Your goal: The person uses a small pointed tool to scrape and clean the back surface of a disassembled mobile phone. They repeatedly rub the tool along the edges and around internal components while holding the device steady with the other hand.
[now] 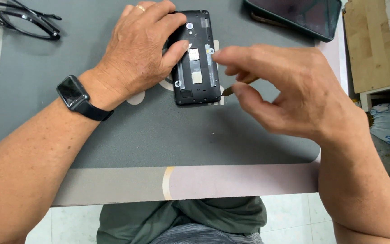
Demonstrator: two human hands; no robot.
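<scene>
From up here I judge the work to be partway in: the phone (195, 58) already lies with its back cover off, its inner frame, small screws and metal contacts bare, while the frame itself looks to be in place, so whatever comes out of it is yet to come. The phone sits on the grey mat (150, 135), near the mat's far edge and a little right of its middle. My left hand (143, 49) lies flat over the phone's left side, fingers loosely curled, thumb pressing on the frame to steady it; it holds the phone down rather than gripping it. My right hand (290, 90) hovers just beside the phone's right edge, fingers pinched around a thin tool (238, 86) whose tip points toward the phone's lower right corner; I cannot tell whether the tip touches. A pair of glasses (21, 20) rests at the mat's far left corner, and a dark tablet (299, 16) lies at its far right corner.
</scene>
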